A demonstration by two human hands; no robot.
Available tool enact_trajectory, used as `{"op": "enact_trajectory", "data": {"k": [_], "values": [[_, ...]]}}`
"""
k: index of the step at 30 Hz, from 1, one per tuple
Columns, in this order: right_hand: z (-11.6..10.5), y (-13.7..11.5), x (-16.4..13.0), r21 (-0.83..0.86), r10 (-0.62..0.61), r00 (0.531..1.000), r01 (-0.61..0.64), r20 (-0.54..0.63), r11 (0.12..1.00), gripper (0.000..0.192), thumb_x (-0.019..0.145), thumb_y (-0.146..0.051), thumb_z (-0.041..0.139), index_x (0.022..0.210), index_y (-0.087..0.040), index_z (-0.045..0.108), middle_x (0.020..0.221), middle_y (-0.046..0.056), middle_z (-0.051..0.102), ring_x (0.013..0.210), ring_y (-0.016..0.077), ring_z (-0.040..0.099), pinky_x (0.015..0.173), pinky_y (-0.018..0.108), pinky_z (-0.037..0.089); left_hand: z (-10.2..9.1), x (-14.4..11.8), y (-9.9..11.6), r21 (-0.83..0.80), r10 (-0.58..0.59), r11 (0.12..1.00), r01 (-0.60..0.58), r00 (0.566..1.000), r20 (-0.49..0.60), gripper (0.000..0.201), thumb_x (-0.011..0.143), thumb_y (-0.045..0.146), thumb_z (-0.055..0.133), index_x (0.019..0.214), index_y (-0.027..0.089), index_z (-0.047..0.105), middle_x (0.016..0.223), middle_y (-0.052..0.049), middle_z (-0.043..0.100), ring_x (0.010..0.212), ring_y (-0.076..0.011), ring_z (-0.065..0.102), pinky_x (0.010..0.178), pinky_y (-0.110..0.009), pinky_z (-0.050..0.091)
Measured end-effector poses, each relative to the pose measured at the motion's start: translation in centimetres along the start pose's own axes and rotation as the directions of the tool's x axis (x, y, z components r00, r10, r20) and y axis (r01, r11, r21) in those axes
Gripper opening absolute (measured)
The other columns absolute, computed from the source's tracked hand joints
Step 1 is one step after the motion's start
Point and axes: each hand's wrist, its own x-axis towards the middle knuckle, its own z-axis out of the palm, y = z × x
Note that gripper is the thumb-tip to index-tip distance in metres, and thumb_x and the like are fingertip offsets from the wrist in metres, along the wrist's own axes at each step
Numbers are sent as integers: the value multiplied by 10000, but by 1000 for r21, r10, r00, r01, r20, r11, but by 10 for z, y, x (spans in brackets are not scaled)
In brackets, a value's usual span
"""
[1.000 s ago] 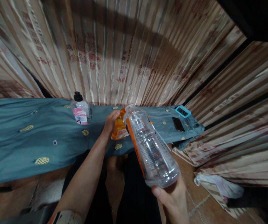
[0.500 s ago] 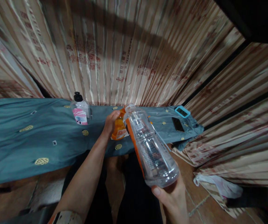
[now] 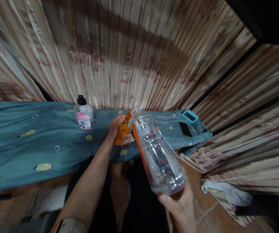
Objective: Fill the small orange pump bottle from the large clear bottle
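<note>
My right hand grips the base of a large clear plastic bottle with an orange-edged label. The bottle is tilted, its open neck pointing up and away toward a small orange bottle. My left hand is wrapped around that orange bottle, which stands on the teal cloth covering a low surface. The clear bottle's mouth sits right beside the top of the orange bottle. I cannot tell whether liquid is flowing.
A clear bottle with a black cap and pink label stands at the back of the cloth. A dark phone and a blue-framed device lie at the cloth's right end. Striped curtains hang behind. Crumpled fabric lies on the tiled floor.
</note>
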Motion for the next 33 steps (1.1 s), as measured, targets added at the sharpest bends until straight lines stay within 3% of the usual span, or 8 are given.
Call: {"op": "enact_trajectory", "data": {"k": [7, 12, 20, 33], "values": [[0, 2, 1, -8, 7, 1000, -7, 2, 1000, 856, 631, -376, 986, 1367, -210, 584, 1213, 118, 813, 1073, 307, 798, 912, 355, 638, -1, 1, -3, -36, -22, 999, 23, 1000, 21, 298, 805, 490, 601, 819, 199, 661, 768, 1, 678, 741, -177, 615, 700, -282, 493], [9, 0, -2, 33, 19, 992, -15, -128, 999, 840, 586, -453, 999, 1302, -212, 632, 1155, 86, 816, 1033, 298, 794, 896, 356, 635, -1, 2, -1, -26, -15, 1000, 16, 1000, 27, 299, 797, 500, 603, 811, 203, 637, 783, 1, 674, 761, -181, 621, 722, -288, 498], [23, -10, -5, 49, 56, 981, -47, -185, 998, 863, 586, -542, 984, 1295, -214, 618, 1138, 80, 805, 1025, 301, 786, 910, 374, 624, 0, -1, 3, -53, -51, 997, 51, 999, 15, 260, 802, 470, 615, 798, 212, 638, 762, -5, 665, 767, -186, 628, 718, -287, 505], [15, 4, -1, 37, -15, 991, 19, -130, 999, 822, 578, -426, 999, 1284, -208, 638, 1140, 85, 803, 1020, 302, 784, 883, 364, 624, 1, 2, 0, -26, -24, 999, 24, 1000, -11, 246, 818, 440, 598, 797, 201, 654, 781, -5, 683, 769, -173, 623, 722, -274, 496]]}}
